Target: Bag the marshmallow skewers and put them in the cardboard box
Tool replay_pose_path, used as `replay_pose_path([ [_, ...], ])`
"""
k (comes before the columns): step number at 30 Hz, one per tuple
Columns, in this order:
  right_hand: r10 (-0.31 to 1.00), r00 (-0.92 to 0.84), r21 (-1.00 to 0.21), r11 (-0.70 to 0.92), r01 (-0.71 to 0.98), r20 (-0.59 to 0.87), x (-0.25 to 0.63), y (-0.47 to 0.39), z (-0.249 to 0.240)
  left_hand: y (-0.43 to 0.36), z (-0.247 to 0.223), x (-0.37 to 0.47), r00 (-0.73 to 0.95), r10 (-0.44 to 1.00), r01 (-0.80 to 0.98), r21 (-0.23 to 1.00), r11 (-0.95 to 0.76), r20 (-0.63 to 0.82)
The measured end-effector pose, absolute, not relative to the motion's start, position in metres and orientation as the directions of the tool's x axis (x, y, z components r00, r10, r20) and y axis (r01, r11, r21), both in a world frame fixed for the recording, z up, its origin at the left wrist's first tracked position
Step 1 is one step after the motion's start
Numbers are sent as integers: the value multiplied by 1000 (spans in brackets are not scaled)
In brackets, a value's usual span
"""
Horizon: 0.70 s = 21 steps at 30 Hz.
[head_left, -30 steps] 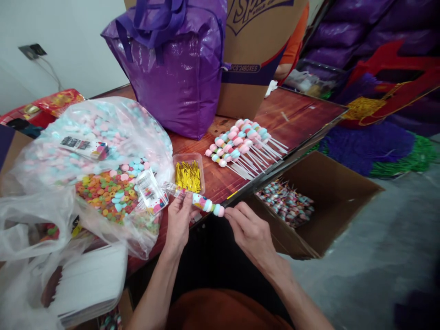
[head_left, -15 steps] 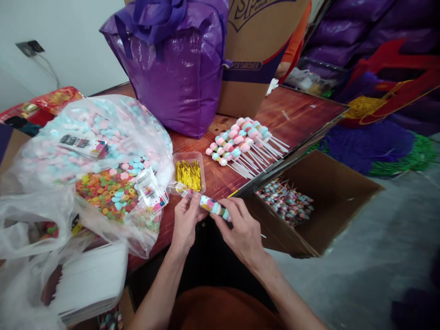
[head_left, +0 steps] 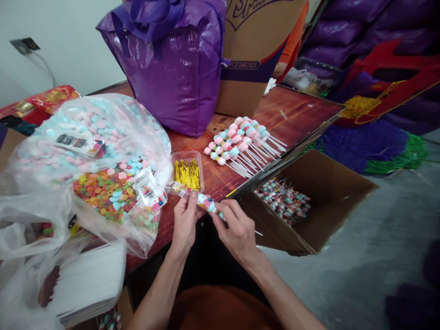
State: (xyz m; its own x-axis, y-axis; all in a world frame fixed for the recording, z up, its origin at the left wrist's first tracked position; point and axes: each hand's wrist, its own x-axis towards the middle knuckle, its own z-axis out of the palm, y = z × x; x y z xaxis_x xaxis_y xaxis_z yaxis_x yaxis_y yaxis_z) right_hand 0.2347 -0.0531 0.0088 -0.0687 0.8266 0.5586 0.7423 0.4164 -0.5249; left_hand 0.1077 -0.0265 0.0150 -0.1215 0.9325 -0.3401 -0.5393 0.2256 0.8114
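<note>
My left hand (head_left: 184, 221) is closed, thumb on top, around a small clear printed plastic bag (head_left: 205, 202) whose sealed end pokes out to the left. My right hand (head_left: 238, 230) pinches a marshmallow candy skewer (head_left: 220, 214), its front part inside the bag. The skewer's white stick shows beyond the right hand's far side. Just above the left hand lies a clear tray (head_left: 202, 172) with gold twist ties (head_left: 186, 174). A row of similar candy skewers (head_left: 240, 137) rests on the table (head_left: 220, 181).
Left are a big bag of pastel marshmallows (head_left: 117, 112), ring gummies (head_left: 99, 190), printed packet stacks (head_left: 149, 185) and white sticks (head_left: 91, 275). A purple bag (head_left: 172, 82) and carton (head_left: 240, 96) stand behind. Right, below the table edge, an open cardboard box (head_left: 330, 192) holds wrapped skewers.
The printed bag now covers more of the candy skewer, and my right hand has shifted slightly left toward my left hand. The whole view has moved a little.
</note>
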Motion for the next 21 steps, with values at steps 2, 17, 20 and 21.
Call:
replay_pose_path([
  [2,818,-85,-528,442,725,569,232,-55,7,-27,17,109,-128,928,-587,781,212,-349],
  [17,942,-15,-846,309,435,337,226,-49,15,-33,13,116,-116,966,-627,772,109,-230],
  [20,979,-43,-898,201,391,200,229,-44,15,-32,13,114,-95,969,-624,772,120,-227],
  [21,984,-45,-903,178,390,175,230,-43,15,-32,14,113,-95,969,-627,770,120,-228],
])
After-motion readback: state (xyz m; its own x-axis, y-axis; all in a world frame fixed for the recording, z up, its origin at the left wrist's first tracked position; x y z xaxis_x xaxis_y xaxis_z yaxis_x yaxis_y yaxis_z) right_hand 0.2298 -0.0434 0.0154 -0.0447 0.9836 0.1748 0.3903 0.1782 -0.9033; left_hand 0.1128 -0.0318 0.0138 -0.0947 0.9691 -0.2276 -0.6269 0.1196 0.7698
